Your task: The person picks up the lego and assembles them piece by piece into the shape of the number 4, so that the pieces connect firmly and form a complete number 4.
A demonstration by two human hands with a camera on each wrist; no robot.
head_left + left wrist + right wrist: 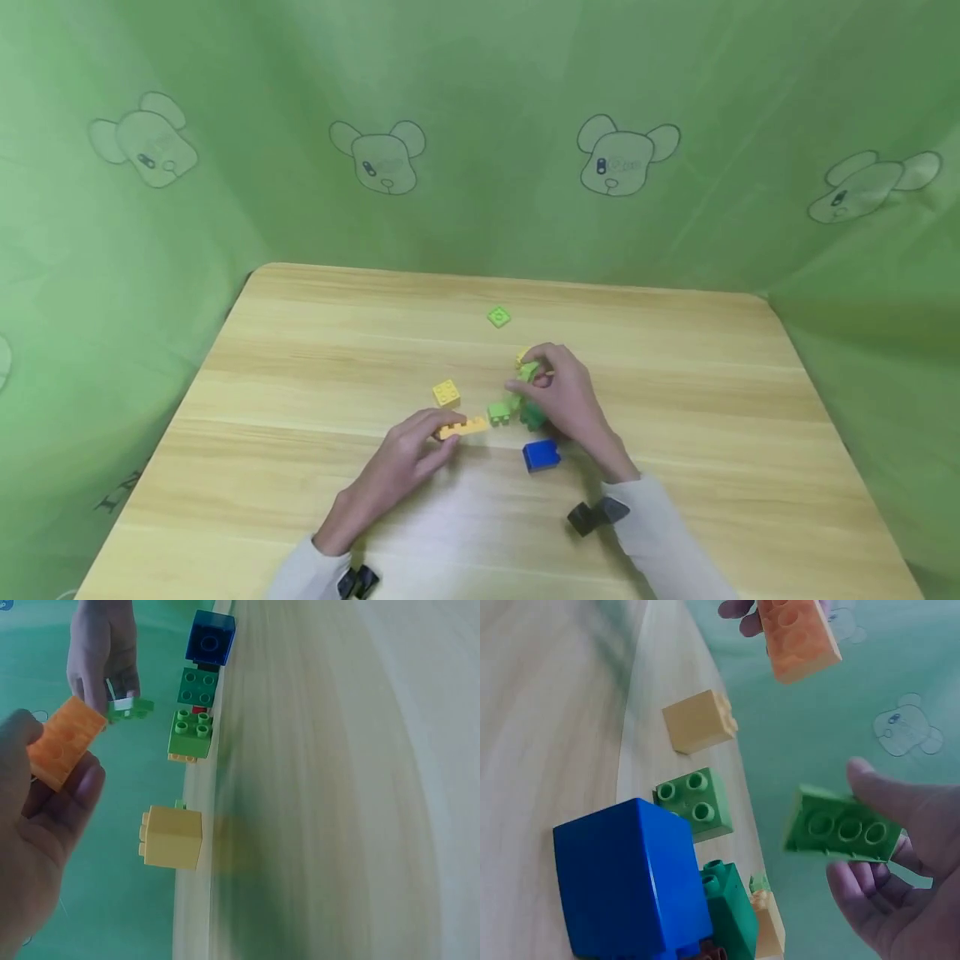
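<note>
Between its thumb and fingers, my left hand holds a long orange toy building brick. My right hand pinches a light green building brick, whose hollow underside with round tubes faces the right wrist camera. Both held bricks are off the table. Below and between the hands sit a small light green brick, a dark green brick and a blue brick. A yellow brick stands just beyond the left fingers. The right hand partly hides another yellow piece.
Farther back on the wooden table lies a flat light green piece. A green curtain with printed bear heads hangs behind the table and along both sides.
</note>
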